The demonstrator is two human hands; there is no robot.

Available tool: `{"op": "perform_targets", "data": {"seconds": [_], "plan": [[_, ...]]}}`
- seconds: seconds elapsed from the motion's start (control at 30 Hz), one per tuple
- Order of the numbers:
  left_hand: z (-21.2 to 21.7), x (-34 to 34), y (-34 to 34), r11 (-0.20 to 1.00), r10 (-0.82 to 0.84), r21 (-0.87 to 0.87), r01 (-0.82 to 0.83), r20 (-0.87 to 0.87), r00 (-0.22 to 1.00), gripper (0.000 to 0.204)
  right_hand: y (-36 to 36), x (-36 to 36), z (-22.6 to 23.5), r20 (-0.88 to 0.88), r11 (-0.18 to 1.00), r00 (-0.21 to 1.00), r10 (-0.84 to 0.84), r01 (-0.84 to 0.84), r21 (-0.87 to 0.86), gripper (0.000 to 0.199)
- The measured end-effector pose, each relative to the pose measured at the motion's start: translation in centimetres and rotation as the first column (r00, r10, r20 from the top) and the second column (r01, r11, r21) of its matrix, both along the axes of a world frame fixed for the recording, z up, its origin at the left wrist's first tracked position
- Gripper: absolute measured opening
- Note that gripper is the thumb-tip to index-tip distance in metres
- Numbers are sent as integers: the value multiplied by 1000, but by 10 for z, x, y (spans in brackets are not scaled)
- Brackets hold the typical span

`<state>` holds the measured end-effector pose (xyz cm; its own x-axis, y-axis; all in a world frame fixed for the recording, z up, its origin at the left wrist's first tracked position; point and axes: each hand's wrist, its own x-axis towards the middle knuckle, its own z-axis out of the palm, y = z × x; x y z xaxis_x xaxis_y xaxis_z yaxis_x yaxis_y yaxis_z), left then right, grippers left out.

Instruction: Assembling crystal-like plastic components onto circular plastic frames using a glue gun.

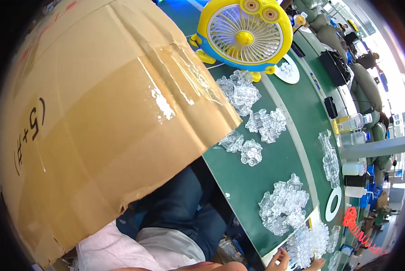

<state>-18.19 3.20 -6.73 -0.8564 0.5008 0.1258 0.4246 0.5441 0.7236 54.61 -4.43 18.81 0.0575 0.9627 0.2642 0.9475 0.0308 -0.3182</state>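
A large brown cardboard box fills the left side, its torn lower edge close above my pink-clothed body and dark trousers. My left hand does not show; the box covers that side. At the bottom edge a strip of bare skin, seemingly part of my right hand or forearm, is cut off, and its fingers cannot be made out. Farther right, two hands, apparently another person's, touch a pile of clear plastic pieces at the table edge.
On the green table lie several heaps of clear plastic parts. A yellow and blue fan stands at the back. Along the far side are a white ring, bottles and a red coiled hose.
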Motion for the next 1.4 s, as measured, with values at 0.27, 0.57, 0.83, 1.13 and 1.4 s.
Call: {"op": "perform_targets", "data": {"seconds": [0.27, 0.57, 0.83, 1.13, 1.4], "plan": [[-11, -11, 10, 999, 29, 12, -33, 261, 965, 51, 6, 1, -14, -17, 999, 999, -52, 52, 17, 10], [-19, 0, 3, 997, 61, 3, -74, 532, 845, 54, 4, 5, -10, -40, 999, 999, -33, 34, 8, 9], [9, 52, -34, 989, -104, 149, 15, 610, 786, 63, 4, -4, 6, -62, 998, 997, 35, -32, 52, 10], [132, 310, -80, 656, -690, 701, 281, 707, -154, 87, 1, -15, 19, -171, 987, 973, 157, -149, 57, 15], [230, 330, -33, 391, -846, 771, 502, 516, -133, 82, -17, -11, 28, -222, 957, 934, 279, -252, 144, 16]]}}
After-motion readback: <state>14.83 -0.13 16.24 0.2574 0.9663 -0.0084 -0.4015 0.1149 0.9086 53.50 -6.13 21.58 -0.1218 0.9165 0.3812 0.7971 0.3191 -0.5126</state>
